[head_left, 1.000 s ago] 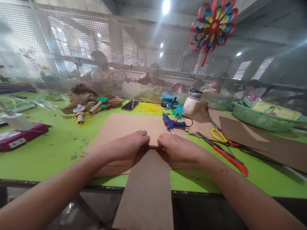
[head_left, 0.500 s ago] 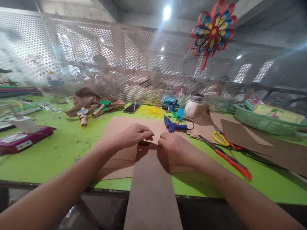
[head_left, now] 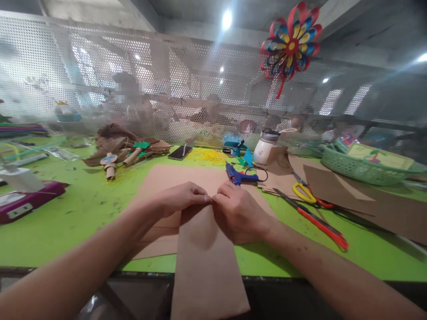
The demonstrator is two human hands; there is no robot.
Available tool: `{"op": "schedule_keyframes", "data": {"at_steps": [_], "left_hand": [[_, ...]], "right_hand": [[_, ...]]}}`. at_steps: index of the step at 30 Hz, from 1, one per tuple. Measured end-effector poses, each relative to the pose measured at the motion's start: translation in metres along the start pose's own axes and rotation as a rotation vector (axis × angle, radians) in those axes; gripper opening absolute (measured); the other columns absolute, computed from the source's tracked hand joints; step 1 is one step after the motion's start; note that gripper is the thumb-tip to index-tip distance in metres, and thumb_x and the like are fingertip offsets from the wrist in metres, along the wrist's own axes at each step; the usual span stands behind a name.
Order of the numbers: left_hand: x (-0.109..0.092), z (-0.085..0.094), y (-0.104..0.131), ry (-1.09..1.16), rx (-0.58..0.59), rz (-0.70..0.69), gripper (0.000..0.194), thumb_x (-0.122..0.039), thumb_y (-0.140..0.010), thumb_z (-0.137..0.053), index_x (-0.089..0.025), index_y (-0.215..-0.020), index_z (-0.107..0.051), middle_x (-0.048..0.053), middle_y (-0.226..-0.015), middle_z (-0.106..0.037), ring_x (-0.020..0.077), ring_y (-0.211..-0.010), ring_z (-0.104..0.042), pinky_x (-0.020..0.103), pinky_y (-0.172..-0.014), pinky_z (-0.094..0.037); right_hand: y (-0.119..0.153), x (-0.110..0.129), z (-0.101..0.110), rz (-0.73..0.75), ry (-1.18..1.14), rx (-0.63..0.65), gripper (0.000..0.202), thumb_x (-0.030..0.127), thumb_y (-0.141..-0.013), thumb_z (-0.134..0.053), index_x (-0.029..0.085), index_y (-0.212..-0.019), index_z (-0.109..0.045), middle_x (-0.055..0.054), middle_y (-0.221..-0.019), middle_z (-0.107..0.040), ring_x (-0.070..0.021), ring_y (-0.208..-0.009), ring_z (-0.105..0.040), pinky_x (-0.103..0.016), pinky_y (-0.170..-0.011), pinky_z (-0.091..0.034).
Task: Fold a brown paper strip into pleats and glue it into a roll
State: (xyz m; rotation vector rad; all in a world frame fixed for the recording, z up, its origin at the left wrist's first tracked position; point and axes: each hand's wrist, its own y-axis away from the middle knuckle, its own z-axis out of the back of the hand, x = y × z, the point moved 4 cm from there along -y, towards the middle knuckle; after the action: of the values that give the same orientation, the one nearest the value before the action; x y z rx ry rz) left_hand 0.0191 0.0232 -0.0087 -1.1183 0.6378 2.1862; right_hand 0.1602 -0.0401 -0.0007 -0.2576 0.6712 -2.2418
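Your fingers [head_left: 200, 198] are closed in a pinch on the top edge of a brown paper strip [head_left: 205, 271], left hand [head_left: 178, 198] and right hand [head_left: 240, 211] meeting at the frame's centre. The strip runs to the bottom centre, past the green tabletop [head_left: 83, 218]. Brown sheets [head_left: 180, 174] lie beneath your hands; a blue glue gun [head_left: 240, 177] sits just above your right hand in the frame.

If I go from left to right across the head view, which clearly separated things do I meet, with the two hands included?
Purple power strip → brown paper craft bundle → left hand → right hand → yellow-handled scissors → green basket.
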Motion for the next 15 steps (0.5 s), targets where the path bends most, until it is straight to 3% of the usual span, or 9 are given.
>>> {"op": "schedule_keyframes", "data": {"at_steps": [5, 7, 11, 15], "left_hand": [[-0.005, 0.0, 0.002, -0.06, -0.026, -0.022, 0.042, -0.054, -0.075, -0.053, -0.012, -0.074, -0.062, -0.002, -0.06, -0.049, 0.0105, -0.056, -0.038, 0.022, -0.052, -0.028], [-0.01, 0.0, 0.003, -0.164, -0.051, -0.055, 0.043, -0.053, -0.078, -0.05, -0.012, -0.073, -0.061, -0.003, -0.06, -0.048, 0.0102, -0.056, -0.037, 0.022, -0.052, -0.028], [-0.02, -0.002, 0.005, -0.308, -0.039, -0.184, 0.04, -0.047, -0.083, -0.044, -0.012, -0.076, -0.062, -0.001, -0.066, -0.055, 0.0114, -0.061, -0.043, 0.022, -0.055, -0.031], [-0.023, -0.005, 0.007, -0.379, -0.021, -0.249, 0.037, -0.04, -0.087, -0.039, -0.012, -0.085, -0.064, 0.002, -0.074, -0.06, 0.0129, -0.066, -0.048, 0.023, -0.06, -0.034]], "right_hand": [[0.0, -0.021, 0.002, -0.294, -0.404, -0.138, 0.018, 0.022, -0.084, -0.054, 0.016, -0.098, -0.061, -0.008, -0.095, -0.059, -0.0173, -0.087, -0.053, -0.03, -0.075, -0.043], [0.0, -0.029, -0.002, -0.419, -0.543, -0.061, 0.018, 0.028, -0.085, -0.052, 0.015, -0.09, -0.063, -0.005, -0.087, -0.062, -0.015, -0.076, -0.055, -0.027, -0.067, -0.043], [0.0, -0.028, -0.011, -0.504, -0.797, 0.208, 0.045, 0.044, -0.09, -0.04, 0.015, -0.059, -0.054, 0.0, -0.054, -0.054, -0.0106, -0.052, -0.048, -0.023, -0.05, -0.034], [0.003, -0.028, -0.011, -0.557, -0.921, 0.233, 0.045, 0.049, -0.085, -0.049, 0.015, -0.056, -0.051, 0.002, -0.049, -0.048, -0.0087, -0.048, -0.043, -0.023, -0.047, -0.03]]}}
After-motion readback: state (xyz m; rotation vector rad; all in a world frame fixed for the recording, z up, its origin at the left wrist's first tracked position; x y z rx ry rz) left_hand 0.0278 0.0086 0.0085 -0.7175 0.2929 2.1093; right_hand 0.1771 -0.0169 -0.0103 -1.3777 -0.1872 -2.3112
